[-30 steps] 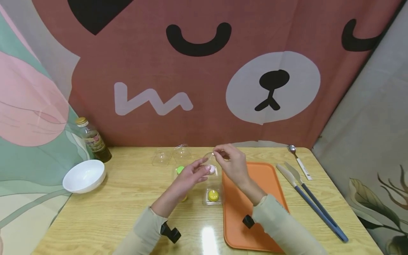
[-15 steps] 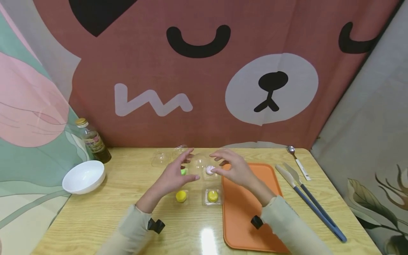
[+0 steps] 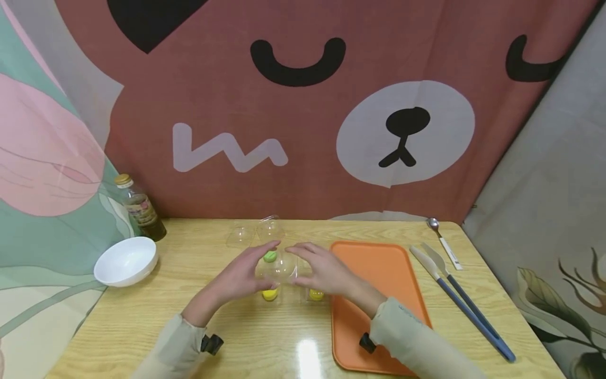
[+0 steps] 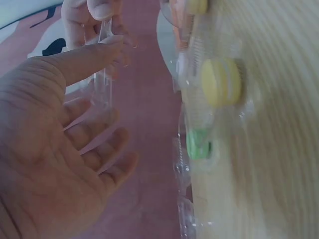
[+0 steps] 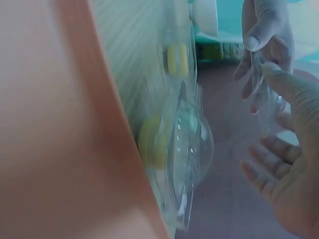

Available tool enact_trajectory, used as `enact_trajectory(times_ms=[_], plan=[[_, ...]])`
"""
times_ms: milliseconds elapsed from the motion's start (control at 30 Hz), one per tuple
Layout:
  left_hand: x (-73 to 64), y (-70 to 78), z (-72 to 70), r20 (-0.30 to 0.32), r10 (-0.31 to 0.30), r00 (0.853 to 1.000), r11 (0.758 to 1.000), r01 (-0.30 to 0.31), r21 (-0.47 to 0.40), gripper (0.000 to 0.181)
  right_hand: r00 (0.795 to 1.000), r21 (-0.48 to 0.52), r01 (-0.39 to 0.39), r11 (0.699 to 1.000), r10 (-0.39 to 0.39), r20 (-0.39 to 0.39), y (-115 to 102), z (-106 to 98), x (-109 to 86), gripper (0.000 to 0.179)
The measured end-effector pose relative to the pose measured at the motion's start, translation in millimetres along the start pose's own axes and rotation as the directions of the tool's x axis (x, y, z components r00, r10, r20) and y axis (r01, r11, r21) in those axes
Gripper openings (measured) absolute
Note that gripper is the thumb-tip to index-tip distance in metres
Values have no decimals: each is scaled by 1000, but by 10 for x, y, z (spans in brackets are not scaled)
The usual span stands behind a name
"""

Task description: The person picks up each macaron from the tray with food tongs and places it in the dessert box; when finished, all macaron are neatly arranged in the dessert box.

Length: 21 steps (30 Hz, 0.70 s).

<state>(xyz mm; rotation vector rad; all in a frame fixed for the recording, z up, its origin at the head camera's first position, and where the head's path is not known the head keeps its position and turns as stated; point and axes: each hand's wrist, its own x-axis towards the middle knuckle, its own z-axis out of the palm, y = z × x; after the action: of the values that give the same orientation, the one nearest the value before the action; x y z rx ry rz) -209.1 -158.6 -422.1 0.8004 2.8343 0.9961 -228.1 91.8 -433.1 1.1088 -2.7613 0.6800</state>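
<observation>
My left hand [image 3: 234, 276] and right hand [image 3: 326, 269] hold a clear plastic domed lid [image 3: 284, 267] between them by its opposite edges, thumbs nearest me. In the left wrist view, the lid [image 4: 103, 74] hangs above the table, apart from the macarons. A green macaron [image 3: 270, 256] shows just past my left fingers. Below the hands sit a yellow macaron [image 3: 270, 295] on the left and another yellow macaron [image 3: 315, 295] on the right, in clear packaging. In the right wrist view, a transparent dome [image 5: 202, 144] stands beside the yellow macaron [image 5: 152, 142]. My right hand hides the pale pink macaron.
Clear plastic lids [image 3: 241, 235] lie at the back of the table. An orange tray [image 3: 374, 258] is under my right forearm. Tongs [image 3: 466, 302] and a spoon [image 3: 445, 243] lie on the right. A white bowl [image 3: 126, 261] and a bottle [image 3: 142, 210] stand left.
From close together, with the right hand pinching at the lid, my hands have spread to opposite sides of it. The lid has then come lower and slightly left.
</observation>
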Motion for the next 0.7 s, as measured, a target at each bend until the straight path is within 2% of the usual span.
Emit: enact_trajectory(times_ms=[167,367,500,700], plan=[[-75,-66,38,47,-68,997,998,67,21,93,997,-53,-26,998,30,67,-94,113,52,74],[-158,-138,79,88,-126,988,990,120,71,90,992,-102,-16,995,28,125,-223,238,82,74],[-203,-171,70,120,-129,984,989,120,81,87,988,-136,-30,990,51,148,-294,301,99,75],[-222,-244,93,152,-94,984,992,79,98,87,988,-236,28,971,8,152,-347,384,121,74]])
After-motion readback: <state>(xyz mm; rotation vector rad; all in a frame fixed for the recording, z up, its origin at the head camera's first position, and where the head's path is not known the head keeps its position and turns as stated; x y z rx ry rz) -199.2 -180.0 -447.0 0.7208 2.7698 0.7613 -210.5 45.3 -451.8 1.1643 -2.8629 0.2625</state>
